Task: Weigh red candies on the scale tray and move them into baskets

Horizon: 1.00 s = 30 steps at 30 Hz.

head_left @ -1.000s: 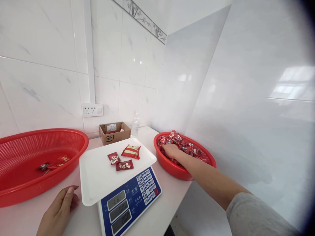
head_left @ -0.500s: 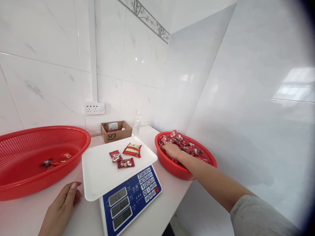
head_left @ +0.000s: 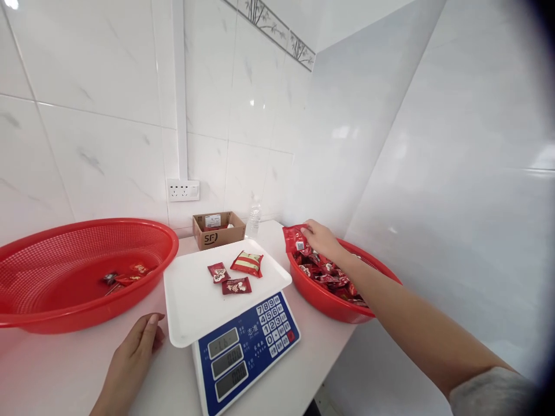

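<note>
My right hand (head_left: 321, 238) pinches a red snack packet (head_left: 296, 241) with a small white label, lifted at the left rim of the right red basket (head_left: 329, 312). Below it, that basket is full of red-wrapped snacks (head_left: 336, 277). Down at the table by the near left corner of the scale's tray, my left hand (head_left: 135, 352) is loosely closed, with nothing visible in it. The white tray (head_left: 195, 306) of the digital scale (head_left: 251, 352) carries two small dark red packets (head_left: 236, 285) and one red and cream packet (head_left: 247, 263).
A large red basket (head_left: 52, 300) on the left has a few small packets (head_left: 130, 279) inside. Behind the scale stand an open cardboard box (head_left: 220, 237) and a clear plastic bottle (head_left: 254, 216). Walls close off the back and right side; a wall socket (head_left: 184, 190) is above the box.
My right hand has come up out of the snacks in the right basket with a red packet in its fingers. The view has shifted slightly; my left hand stays by the tray.
</note>
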Each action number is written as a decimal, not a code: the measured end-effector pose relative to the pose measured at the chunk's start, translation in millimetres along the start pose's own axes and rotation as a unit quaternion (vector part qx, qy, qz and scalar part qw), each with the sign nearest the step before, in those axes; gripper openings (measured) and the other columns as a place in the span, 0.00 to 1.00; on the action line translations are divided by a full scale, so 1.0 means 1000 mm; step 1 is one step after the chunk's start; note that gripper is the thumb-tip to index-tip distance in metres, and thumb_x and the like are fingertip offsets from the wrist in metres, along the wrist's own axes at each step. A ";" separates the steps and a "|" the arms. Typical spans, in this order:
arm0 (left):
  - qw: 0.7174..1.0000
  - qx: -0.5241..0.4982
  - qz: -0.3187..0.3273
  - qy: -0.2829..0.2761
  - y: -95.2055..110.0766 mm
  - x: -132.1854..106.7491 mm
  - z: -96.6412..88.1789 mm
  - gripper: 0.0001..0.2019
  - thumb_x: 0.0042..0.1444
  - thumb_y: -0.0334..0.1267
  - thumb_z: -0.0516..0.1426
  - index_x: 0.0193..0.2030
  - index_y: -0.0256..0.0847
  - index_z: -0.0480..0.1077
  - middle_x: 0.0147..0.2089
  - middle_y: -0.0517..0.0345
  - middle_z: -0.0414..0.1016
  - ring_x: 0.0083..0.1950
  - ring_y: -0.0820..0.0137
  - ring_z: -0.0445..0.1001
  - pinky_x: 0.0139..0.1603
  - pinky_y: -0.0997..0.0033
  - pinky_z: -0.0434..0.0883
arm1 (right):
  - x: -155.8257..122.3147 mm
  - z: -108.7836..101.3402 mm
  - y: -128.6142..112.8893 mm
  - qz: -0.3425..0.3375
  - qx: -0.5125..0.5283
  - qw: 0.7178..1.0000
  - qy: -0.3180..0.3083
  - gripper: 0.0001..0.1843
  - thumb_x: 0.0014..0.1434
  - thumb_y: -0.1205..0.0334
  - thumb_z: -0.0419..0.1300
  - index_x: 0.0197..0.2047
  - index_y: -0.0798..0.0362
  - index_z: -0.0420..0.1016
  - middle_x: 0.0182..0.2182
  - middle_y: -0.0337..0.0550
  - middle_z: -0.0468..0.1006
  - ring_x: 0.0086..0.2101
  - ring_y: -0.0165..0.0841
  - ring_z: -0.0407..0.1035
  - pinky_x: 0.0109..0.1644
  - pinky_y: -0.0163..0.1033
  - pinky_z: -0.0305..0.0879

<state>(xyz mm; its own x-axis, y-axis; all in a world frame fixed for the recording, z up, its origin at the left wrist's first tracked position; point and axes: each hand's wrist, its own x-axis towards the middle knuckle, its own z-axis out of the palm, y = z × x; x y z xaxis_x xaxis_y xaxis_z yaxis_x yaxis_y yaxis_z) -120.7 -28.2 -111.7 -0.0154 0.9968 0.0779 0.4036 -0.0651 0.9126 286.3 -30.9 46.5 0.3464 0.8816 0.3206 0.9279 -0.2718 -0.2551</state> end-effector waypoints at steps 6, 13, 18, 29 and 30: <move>1.000 0.010 0.003 0.001 0.013 -0.007 -0.002 0.24 0.52 0.60 0.46 0.43 0.45 0.67 0.30 0.61 0.72 0.33 0.65 0.72 0.37 0.67 0.70 | -0.029 0.027 -0.048 -0.082 0.135 0.972 -0.172 0.21 0.60 0.57 0.51 0.55 0.52 0.62 0.48 0.47 0.74 0.44 0.34 0.69 0.47 0.37 0.63; 1.000 -0.015 -0.003 -0.006 0.007 -0.004 0.000 0.24 0.51 0.61 0.46 0.42 0.45 0.66 0.28 0.62 0.71 0.33 0.66 0.71 0.38 0.68 0.70 | -0.057 0.056 -0.084 -0.193 0.158 0.931 -0.267 0.38 0.58 0.50 0.52 0.67 0.48 0.41 0.66 0.47 0.43 0.63 0.41 0.40 0.64 0.48 0.41; 1.000 -0.026 -0.003 -0.003 0.012 -0.007 -0.001 0.23 0.52 0.60 0.47 0.40 0.44 0.67 0.28 0.61 0.70 0.33 0.65 0.71 0.37 0.66 0.70 | -0.054 0.072 -0.103 -0.182 0.135 0.938 -0.263 0.36 0.59 0.51 0.51 0.67 0.50 0.44 0.67 0.50 0.39 0.64 0.41 0.36 0.65 0.48 0.38; 1.000 -0.016 0.002 -0.006 0.014 -0.008 -0.001 0.23 0.53 0.59 0.46 0.41 0.44 0.68 0.26 0.62 0.70 0.31 0.66 0.71 0.35 0.68 0.69 | -0.033 0.057 -0.071 -0.196 0.047 0.979 -0.028 0.24 0.62 0.63 0.43 0.61 0.53 0.57 0.63 0.50 0.52 0.61 0.39 0.50 0.61 0.44 0.51; 1.000 -0.012 0.004 -0.008 0.014 -0.008 -0.001 0.23 0.53 0.59 0.45 0.41 0.44 0.67 0.26 0.62 0.70 0.31 0.66 0.71 0.35 0.68 0.69 | -0.028 0.050 -0.060 -0.173 0.011 0.985 -0.004 0.24 0.62 0.63 0.43 0.61 0.53 0.58 0.63 0.50 0.52 0.60 0.41 0.51 0.61 0.46 0.52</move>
<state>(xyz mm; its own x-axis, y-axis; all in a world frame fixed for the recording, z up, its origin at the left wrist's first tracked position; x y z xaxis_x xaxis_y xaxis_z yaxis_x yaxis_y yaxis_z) -115.7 -37.2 -99.0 0.0025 0.9969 0.0784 0.3817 -0.0734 0.9214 214.0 -20.1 7.2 0.0091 0.9228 0.3851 0.9869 0.0537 -0.1520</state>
